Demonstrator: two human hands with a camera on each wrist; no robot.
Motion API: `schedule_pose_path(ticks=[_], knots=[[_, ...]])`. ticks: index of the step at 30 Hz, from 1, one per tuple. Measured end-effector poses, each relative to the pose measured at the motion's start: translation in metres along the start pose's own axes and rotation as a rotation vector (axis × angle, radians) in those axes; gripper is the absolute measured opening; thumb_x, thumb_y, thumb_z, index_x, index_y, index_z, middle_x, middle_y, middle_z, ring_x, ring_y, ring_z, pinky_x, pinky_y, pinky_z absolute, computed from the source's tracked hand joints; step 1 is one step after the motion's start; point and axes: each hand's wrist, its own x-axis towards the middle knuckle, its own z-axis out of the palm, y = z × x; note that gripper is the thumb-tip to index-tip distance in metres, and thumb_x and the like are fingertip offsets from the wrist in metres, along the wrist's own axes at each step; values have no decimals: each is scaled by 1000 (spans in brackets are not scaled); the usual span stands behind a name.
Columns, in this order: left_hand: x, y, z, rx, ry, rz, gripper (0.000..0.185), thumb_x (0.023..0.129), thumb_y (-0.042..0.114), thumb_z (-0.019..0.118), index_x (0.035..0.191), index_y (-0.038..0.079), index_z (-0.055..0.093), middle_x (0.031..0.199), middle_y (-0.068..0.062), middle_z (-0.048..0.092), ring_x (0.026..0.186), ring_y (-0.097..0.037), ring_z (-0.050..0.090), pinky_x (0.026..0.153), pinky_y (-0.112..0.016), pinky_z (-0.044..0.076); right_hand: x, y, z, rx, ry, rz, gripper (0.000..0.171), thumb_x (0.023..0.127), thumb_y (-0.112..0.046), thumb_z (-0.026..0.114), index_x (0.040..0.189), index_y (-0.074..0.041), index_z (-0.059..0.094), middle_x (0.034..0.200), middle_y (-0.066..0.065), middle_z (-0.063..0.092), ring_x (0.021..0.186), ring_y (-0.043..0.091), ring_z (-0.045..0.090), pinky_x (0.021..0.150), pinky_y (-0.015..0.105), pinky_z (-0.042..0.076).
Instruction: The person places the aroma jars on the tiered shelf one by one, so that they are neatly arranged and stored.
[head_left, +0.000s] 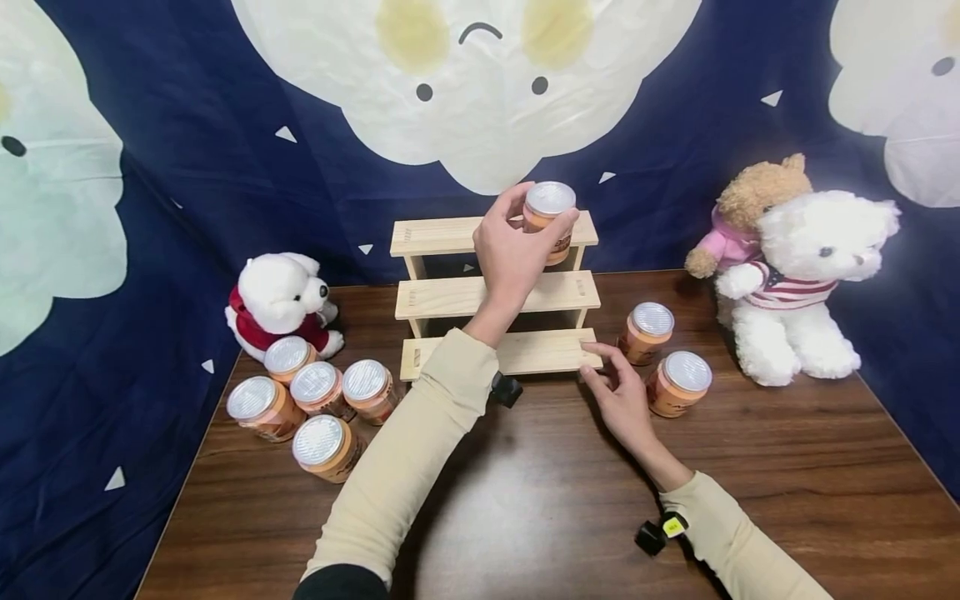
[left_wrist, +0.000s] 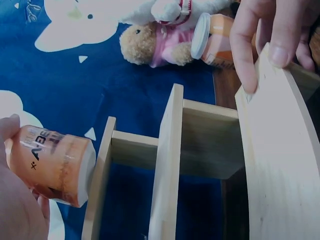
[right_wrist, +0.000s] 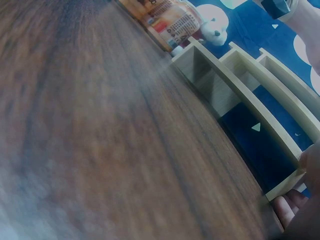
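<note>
My left hand (head_left: 512, 250) grips an orange-labelled jar (head_left: 550, 200) with a silvery lid, its thumb and fingers wrapped around the sides. That jar is upright at the right end of the top step of a three-step wooden shelf (head_left: 498, 293). In the left wrist view, the base of the jar (left_wrist: 50, 162) is close to the top board (left_wrist: 102, 175). My right hand (head_left: 621, 402) pinches the right end of the lowest board (head_left: 540, 353) between thumb and fingers. In the right wrist view, its fingertips (right_wrist: 284, 210) curl around the shelf's end.
Several matching jars (head_left: 318, 383) cluster on the table's left, by a white bear in red (head_left: 281, 296). Two more jars (head_left: 678, 383) stand right of the shelf. Beyond them sit a white bear (head_left: 802, 283) and a brown bear (head_left: 757, 200). A blue cloth (head_left: 337, 200) hangs behind.
</note>
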Motion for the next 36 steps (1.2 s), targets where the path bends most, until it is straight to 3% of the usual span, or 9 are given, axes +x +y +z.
schedule_pose_path(ticks=[8, 13, 20, 24, 29, 36], knots=[[5, -3, 6, 16, -36, 3, 64, 84, 39, 97, 137, 12, 76, 118, -3, 82, 98, -14, 74, 86, -25, 55, 0, -1, -2, -22, 12, 16, 34, 104, 6, 71, 138, 3, 69, 131, 27, 72, 90, 1, 67, 79, 12, 54], [8, -3, 12, 19, -64, -15, 63, 89, 38, 94, 142, 11, 73, 126, -4, 80, 109, -13, 73, 92, -22, 54, -1, -2, -2, -21, 7, 34, 35, 105, 5, 71, 139, 3, 69, 136, 24, 71, 88, 0, 68, 78, 12, 54], [12, -2, 21, -8, -54, -93, 62, 88, 38, 94, 139, 11, 70, 130, -5, 79, 120, -12, 72, 98, -20, 54, -2, -2, -2, -26, 7, 43, 34, 105, 4, 72, 139, 2, 69, 135, 23, 71, 86, 6, 70, 77, 13, 54], [16, -4, 23, 2, -48, -84, 62, 87, 38, 96, 138, 11, 73, 128, -4, 80, 117, -10, 72, 97, -18, 54, -2, -2, 0, -25, 10, 53, 35, 104, 5, 72, 139, 2, 70, 131, 23, 72, 83, 6, 69, 75, 13, 53], [21, -6, 24, 69, -33, -64, 61, 87, 44, 95, 137, 14, 77, 121, -1, 80, 114, -10, 70, 95, -21, 53, -1, -1, 1, -19, 4, 46, 34, 105, 4, 71, 139, 2, 69, 134, 23, 72, 88, 3, 67, 77, 13, 53], [25, -8, 28, 164, 9, -98, 66, 83, 53, 95, 139, 21, 78, 116, 1, 75, 110, -15, 66, 89, -30, 52, 1, -1, 2, -10, -6, 32, 34, 105, 5, 70, 140, 3, 69, 135, 25, 71, 92, 1, 68, 80, 12, 54]])
